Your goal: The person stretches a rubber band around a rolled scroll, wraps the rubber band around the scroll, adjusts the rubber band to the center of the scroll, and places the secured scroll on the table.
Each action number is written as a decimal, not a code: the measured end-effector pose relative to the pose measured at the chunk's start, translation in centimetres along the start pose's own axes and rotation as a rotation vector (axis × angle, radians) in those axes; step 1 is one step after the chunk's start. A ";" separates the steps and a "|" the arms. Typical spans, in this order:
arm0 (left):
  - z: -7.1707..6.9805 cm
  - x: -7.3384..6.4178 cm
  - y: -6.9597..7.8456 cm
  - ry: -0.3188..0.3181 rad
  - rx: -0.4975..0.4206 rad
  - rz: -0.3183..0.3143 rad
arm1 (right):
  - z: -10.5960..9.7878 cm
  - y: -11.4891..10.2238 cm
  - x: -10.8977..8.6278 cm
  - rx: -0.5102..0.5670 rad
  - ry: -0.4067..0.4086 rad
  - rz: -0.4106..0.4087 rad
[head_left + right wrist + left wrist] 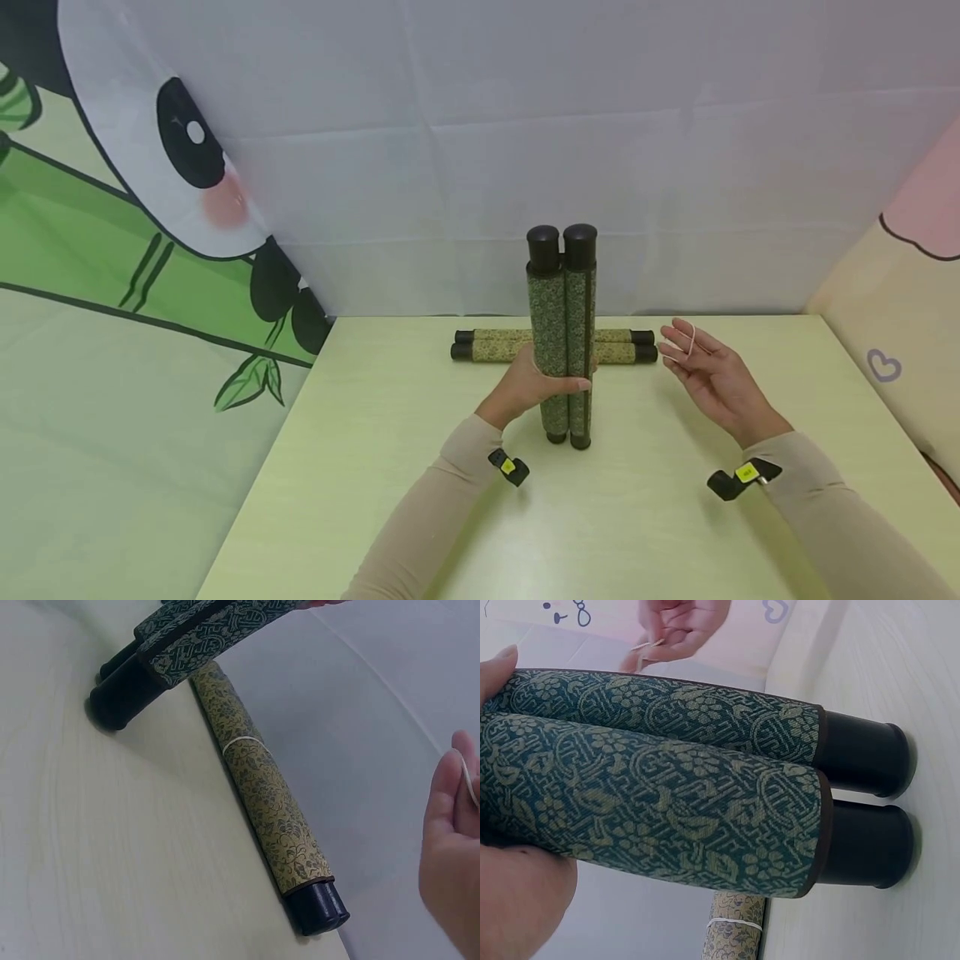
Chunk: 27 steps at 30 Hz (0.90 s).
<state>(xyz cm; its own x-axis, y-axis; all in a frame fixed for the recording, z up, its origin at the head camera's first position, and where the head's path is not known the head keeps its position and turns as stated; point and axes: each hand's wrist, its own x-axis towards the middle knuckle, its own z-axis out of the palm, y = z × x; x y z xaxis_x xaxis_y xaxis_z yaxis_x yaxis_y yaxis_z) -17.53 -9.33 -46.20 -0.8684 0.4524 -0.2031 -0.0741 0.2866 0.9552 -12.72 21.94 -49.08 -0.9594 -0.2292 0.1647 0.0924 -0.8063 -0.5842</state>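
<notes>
A green brocade scroll [549, 325], rolled from both ends into two side-by-side rolls with black knobs, stands upright over the table. My left hand [525, 382] grips it around the lower middle, thumb across the front. In the left wrist view, the lower black knobs [874, 844] are right by the tabletop. Off to the right, my right hand [716, 379] is raised, holding a thin white elastic band [692, 340] at its fingers. Part of that band shows at the edge of the right wrist view, by the thumb [442, 784].
Behind the green scroll, a yellow patterned scroll [618, 352] with black ends lies sideways on the pale table [360, 467]. A white band [244, 739] circles its middle. A white cloth backdrop [450, 183] rises at the table's far edge, with cartoon prints on both sides.
</notes>
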 end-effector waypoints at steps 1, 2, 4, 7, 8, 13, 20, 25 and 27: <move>0.0 0.0 0.0 -0.006 -0.007 0.011 | 0.3 0.0 0.0 -0.005 -0.012 -0.001; 0.0 0.0 0.0 -0.009 -0.009 0.015 | 0.6 0.0 0.1 -0.008 -0.019 -0.002; 0.0 0.0 0.0 -0.015 -0.013 0.032 | 1.5 -0.1 0.2 -0.034 -0.032 -0.009; 0.0 0.1 0.0 -0.015 -0.013 0.039 | 3.1 0.0 0.3 -0.115 -0.036 -0.044; 0.0 0.0 0.0 -0.010 -0.007 0.029 | 3.6 0.0 0.4 -0.163 -0.025 -0.060; 0.2 0.1 -0.3 -0.023 -0.037 0.072 | 6.1 0.2 0.7 -0.531 0.060 -0.123; 0.1 -0.1 -0.2 -0.076 -0.089 0.171 | 11.0 -0.9 0.7 -1.214 0.113 -0.189; 0.0 -0.4 0.1 -0.129 -0.124 0.273 | 15.2 -2.3 1.0 -1.511 0.056 -0.302; -0.1 -0.6 0.1 -0.111 -0.097 0.272 | 16.8 -2.9 1.2 -1.616 0.010 -0.388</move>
<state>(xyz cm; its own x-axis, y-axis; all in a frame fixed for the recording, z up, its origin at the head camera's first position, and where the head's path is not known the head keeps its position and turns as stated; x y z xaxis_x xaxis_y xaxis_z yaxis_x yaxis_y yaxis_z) -17.06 -9.71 -45.97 -0.8043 0.5925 0.0458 0.1028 0.0628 0.9927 -9.71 14.81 -33.88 -0.8597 -0.1548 0.4868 -0.4843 0.5505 -0.6800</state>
